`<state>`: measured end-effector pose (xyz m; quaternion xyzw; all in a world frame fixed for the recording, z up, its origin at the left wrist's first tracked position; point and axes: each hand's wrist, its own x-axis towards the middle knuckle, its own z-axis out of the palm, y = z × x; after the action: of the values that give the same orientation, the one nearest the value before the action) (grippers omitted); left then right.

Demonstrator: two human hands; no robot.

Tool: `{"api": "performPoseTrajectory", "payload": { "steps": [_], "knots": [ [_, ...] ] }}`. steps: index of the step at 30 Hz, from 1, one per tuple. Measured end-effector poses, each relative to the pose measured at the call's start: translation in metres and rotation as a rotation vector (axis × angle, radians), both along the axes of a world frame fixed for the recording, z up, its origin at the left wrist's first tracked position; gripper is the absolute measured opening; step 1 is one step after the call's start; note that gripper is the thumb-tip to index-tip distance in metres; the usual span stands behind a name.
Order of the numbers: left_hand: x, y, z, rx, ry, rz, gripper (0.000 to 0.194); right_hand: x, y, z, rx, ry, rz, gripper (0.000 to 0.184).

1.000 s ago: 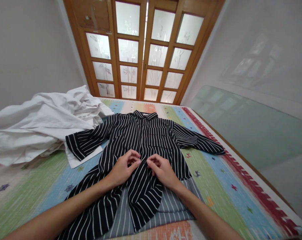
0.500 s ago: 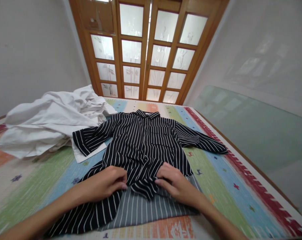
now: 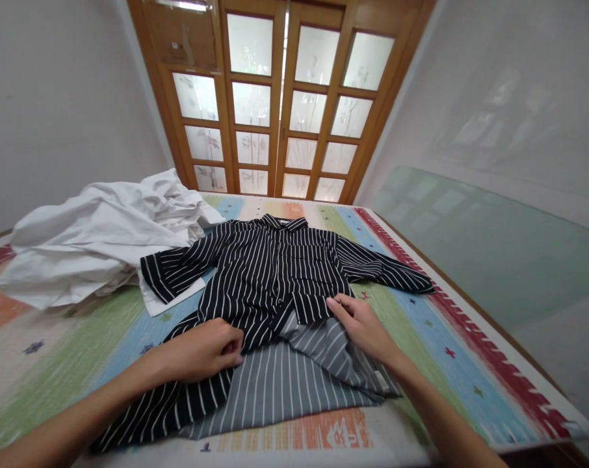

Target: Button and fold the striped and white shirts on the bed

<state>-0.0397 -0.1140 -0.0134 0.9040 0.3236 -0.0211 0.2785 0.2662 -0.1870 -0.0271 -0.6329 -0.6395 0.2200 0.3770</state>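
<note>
A black shirt with white stripes [image 3: 270, 266] lies front up, its collar pointing away and both sleeves spread. My right hand [image 3: 365, 325] pinches the edge of its right front panel, which is lifted and turned back so that the grey striped inside [image 3: 324, 344] shows. Lower on the other side, my left hand [image 3: 207, 351] is closed at the edge of the left front panel, its fingertips partly hidden. Between the hands the grey inside of the shirt's back lies exposed down to the hem.
A crumpled white cloth [image 3: 94, 240] is heaped at the left, with the shirt's left cuff beside it. A multicoloured patterned cover [image 3: 470, 364] lies beneath. A pale green panel [image 3: 494, 253] leans along the right wall. Wooden doors with frosted panes [image 3: 275, 97] stand behind.
My hands have moved apart from the shirt's middle front. The right hand has folded the right panel up and outward, while the left has moved down and left along the left panel.
</note>
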Motion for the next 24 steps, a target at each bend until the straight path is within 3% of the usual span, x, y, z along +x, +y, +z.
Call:
{"api": "performPoseTrajectory", "payload": {
  "steps": [4, 8, 13, 15, 19, 22, 24],
  "knots": [
    [0.004, 0.015, 0.007, -0.101, -0.200, 0.118, 0.029, 0.019, 0.004, -0.008, -0.039, -0.210, -0.054, 0.039],
    [0.011, 0.028, 0.005, -0.233, -0.426, 0.259, 0.032, 0.027, 0.007, -0.012, -0.006, -0.300, -0.068, 0.018],
    [0.018, 0.035, -0.009, -0.391, -0.506, 0.301, 0.031, 0.017, 0.008, -0.013, 0.055, -0.344, 0.046, 0.030],
    [0.020, 0.036, -0.010, -0.375, -0.528, 0.304, 0.032, 0.012, 0.011, -0.016, 0.018, -0.372, 0.078, 0.031],
    [0.015, 0.041, -0.003, -0.223, -0.591, 0.395, 0.032, 0.011, 0.020, -0.023, -0.006, -0.397, 0.037, 0.013],
    [0.007, 0.046, 0.006, -0.203, -0.617, 0.474, 0.033, 0.014, 0.025, -0.022, 0.020, -0.293, -0.016, 0.032],
    [0.000, 0.047, 0.011, -0.214, -0.603, 0.489, 0.037, 0.016, 0.027, -0.018, 0.058, -0.148, -0.089, 0.035]
  ]
}}
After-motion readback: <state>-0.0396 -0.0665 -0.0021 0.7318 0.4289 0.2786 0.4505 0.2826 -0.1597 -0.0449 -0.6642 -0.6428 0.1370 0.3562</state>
